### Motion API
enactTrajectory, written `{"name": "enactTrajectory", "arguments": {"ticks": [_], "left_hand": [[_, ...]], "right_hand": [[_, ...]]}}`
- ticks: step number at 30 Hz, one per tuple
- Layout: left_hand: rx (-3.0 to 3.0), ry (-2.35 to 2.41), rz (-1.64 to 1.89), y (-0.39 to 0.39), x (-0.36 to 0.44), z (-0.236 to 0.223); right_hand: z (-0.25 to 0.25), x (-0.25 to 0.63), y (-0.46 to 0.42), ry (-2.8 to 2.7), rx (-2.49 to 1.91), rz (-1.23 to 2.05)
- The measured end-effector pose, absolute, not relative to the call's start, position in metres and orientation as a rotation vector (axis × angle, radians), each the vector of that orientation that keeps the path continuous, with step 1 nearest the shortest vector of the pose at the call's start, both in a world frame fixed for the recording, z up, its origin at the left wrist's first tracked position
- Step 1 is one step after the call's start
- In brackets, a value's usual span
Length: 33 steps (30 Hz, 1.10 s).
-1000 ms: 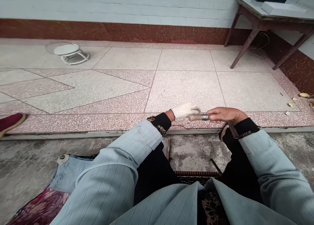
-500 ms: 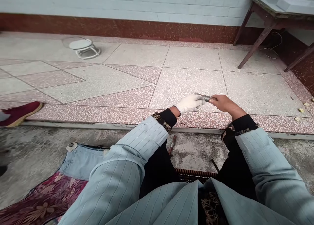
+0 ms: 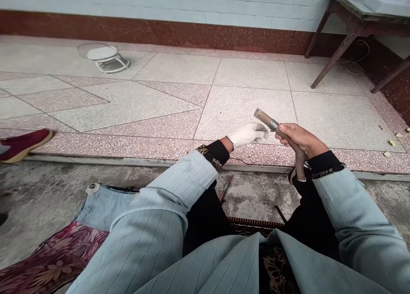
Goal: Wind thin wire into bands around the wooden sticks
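Note:
My right hand (image 3: 297, 136), bare, is closed around a wooden stick (image 3: 290, 143) that bends downward at its near end. Silvery wire (image 3: 273, 125) is wound in a tight band around the stick, just beyond my fingertips. The stick's blunt far end points up and left. My left hand (image 3: 248, 134) wears a white knitted glove and sits just left of the wire band, apart from the stick. Its fingers are curled together; anything between them is too small to make out. A thin dark strand (image 3: 238, 160) lies on the step edge below the glove.
A red-handled tool (image 3: 226, 188) lies on the concrete between my legs. A folded denim and floral cloth (image 3: 105, 208) is at my left. Another person's red shoe (image 3: 28, 145) rests on the step. A small white stool (image 3: 104, 57) and a wooden table (image 3: 352, 22) stand farther back.
The stick has swung so its length shows, with its far end up and left. My right hand has turned with it. My gloved left hand has stayed nearly in place, now apart from the stick.

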<state>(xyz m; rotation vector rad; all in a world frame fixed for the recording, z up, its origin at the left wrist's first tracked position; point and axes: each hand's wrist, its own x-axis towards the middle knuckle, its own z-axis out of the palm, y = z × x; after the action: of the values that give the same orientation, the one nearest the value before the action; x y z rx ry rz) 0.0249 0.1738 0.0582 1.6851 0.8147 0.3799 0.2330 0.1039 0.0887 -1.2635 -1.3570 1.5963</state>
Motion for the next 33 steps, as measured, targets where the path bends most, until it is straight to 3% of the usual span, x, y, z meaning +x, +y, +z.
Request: {"name": "enactTrajectory", "arguments": {"ticks": [7, 19, 26, 33], "left_hand": [[1.915, 0.787, 0.299, 0.179, 0.017, 0.045], [2.336, 0.609, -0.148, 0.167, 0.014, 0.05], [2.172, 0.793, -0.065, 0.163, 0.02, 0.058], [1.657, 0.773, 0.242, 0.171, 0.019, 0.048]], "right_hand": [[0.083, 0.237, 0.099, -1.526, -1.23, 1.712], [0.073, 0.236, 0.108, -2.629, -1.375, 1.767], [0.071, 0.24, 0.118, -2.528, -2.005, 1.19], [0.068, 0.251, 0.125, -2.025, -1.961, 0.836]]}}
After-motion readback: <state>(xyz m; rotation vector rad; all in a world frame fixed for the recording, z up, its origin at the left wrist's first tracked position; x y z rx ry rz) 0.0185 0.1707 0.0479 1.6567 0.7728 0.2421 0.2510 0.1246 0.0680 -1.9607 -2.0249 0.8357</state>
